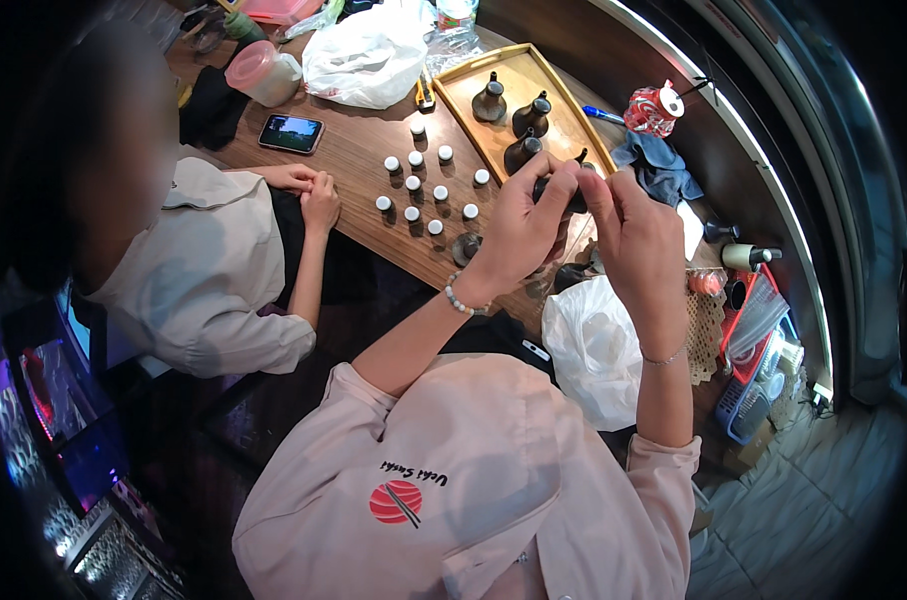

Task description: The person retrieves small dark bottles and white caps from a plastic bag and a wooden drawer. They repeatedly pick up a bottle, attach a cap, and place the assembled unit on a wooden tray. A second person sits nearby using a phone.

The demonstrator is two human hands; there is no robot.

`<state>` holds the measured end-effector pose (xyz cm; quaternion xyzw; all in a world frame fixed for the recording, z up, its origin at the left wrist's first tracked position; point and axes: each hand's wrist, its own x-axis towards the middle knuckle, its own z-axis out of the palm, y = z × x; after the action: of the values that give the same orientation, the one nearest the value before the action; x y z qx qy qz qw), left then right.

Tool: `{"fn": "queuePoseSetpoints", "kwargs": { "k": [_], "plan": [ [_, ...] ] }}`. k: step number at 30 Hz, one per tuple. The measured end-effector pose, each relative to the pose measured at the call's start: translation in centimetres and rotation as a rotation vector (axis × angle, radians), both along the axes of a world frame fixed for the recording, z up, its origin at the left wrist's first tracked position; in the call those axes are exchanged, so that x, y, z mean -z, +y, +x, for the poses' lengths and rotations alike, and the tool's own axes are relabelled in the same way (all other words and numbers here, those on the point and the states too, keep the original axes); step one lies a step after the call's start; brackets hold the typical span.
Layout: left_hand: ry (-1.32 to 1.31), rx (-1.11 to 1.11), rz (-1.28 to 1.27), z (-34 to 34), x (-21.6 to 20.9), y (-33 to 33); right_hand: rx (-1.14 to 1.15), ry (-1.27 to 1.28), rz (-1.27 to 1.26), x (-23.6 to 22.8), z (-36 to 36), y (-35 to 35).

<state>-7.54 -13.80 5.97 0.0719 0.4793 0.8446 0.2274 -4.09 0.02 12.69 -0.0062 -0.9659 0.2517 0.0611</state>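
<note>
Wooden tray (564, 110) holds three dark, glossy spouted bottles; a fourth, same kind, is in my hands just off the tray's near edge. Left hand (522, 225) grips that small dark bottle (572, 200); right hand (639, 240) pinches its top. Mostly hidden by fingers.

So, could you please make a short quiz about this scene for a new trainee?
1. True or false: both of the person's hands are on the small dark bottle.
2. Where do the three other dark bottles stand? A) in the wooden tray B) on the phone C) in the white plastic bag
3. What does the left hand wear at the wrist?

Key
1. True: the left hand and the right hand both grip it.
2. A
3. A beaded bracelet.
</note>
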Motion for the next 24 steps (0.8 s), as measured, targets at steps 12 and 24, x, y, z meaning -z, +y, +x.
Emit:
{"fn": "queuePoseSetpoints", "kwargs": {
  "k": [12,24],
  "plan": [
    [-0.064,0.043,-0.111,-0.5,2.3,-0.5,0.094,-0.096,-0.204,2.5,0.0,-0.2],
    [0.276,-0.339,-0.603,-9.9,16.3,-16.8,0.666,-0.38,-0.204,1.5,20.9,11.2]
  ]
}}
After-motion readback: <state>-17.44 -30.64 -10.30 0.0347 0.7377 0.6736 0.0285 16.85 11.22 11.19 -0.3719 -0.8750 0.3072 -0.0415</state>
